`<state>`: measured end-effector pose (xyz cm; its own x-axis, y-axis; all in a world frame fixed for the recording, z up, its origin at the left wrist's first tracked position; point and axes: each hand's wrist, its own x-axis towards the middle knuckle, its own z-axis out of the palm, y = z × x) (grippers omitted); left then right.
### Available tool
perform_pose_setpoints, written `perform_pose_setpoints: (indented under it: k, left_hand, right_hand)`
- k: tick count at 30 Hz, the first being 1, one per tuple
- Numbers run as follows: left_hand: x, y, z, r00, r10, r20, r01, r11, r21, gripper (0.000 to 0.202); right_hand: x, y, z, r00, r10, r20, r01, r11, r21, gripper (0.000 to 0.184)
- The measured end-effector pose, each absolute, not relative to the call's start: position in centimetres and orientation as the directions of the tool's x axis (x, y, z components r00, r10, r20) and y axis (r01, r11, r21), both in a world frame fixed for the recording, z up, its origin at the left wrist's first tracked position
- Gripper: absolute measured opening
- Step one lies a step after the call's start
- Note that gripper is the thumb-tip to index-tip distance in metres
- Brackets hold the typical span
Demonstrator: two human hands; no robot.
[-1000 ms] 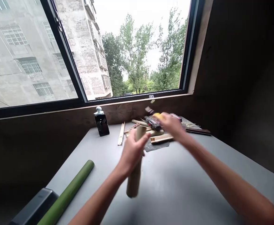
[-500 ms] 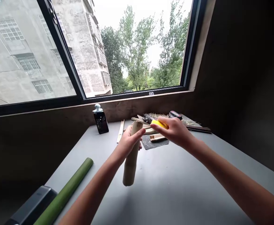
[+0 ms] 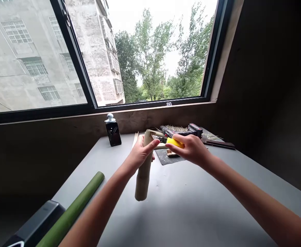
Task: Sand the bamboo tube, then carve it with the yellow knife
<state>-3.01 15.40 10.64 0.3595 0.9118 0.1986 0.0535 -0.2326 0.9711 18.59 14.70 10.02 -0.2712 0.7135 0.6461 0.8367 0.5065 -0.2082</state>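
- The left hand [image 3: 141, 152] is closed around a pale bamboo tube [image 3: 144, 171], with the fingers curled across its upper part and their grip held narrow on the tube.
- The tube is held at the centre of the view, tilted with its top toward 1 o'clock; whether its lower end touches the table cannot be told.
- The right hand [image 3: 190, 149] is placed at 3 o'clock from the tube, and a yellow block [image 3: 175, 142] is pinched narrowly between its thumb and fingers. The block's material cannot be told.
- The yellow block is held near the tube, but no contact between them is shown.
- A grey table [image 3: 191, 209] is spread beneath both hands.
- A red-and-black cordless drill [image 3: 181, 131] is laid at 1 o'clock, on a bed of dry fibres [image 3: 172, 128].
- A dark abrasive sheet [image 3: 166, 157] is placed just beyond the right hand's fingertips, at 2 o'clock from the tube.
- A dark wooden strip [image 3: 220, 144] is laid at 2 o'clock, near the far table edge.
- A glossy black bottle [image 3: 113, 134], topped by a small white figure, is stood upright at 11 o'clock.
- A green bamboo length [image 3: 73, 209] is laid at 7 o'clock, beside a dark case [image 3: 37, 223].
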Motion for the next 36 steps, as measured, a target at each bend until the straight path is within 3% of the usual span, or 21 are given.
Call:
perform_pose_setpoints:
  k: [8, 22, 36]
  left_hand:
    - [-2.7, 14.2, 10.8, 0.318, 0.864, 0.390, 0.083, -0.435, 0.897, 0.046]
    - [-2.5, 13.1, 11.5, 0.258, 0.854, 0.451, 0.117, -0.491, 0.863, 0.039]
    - [-1.9, 14.0, 10.7, 0.122, 0.869, 0.479, 0.236, -0.494, 0.837, 0.038]
  right_hand:
    - [18.9, 14.2, 10.8, -0.314, 0.671, 0.671, 0.833, 0.534, -0.144, 0.060]
    - [18.0, 13.5, 10.8, -0.294, 0.594, 0.749, 0.858, 0.510, -0.067, 0.061]
    - [17.2, 14.4, 9.0, -0.194, 0.561, 0.804, 0.931, 0.363, -0.028, 0.059]
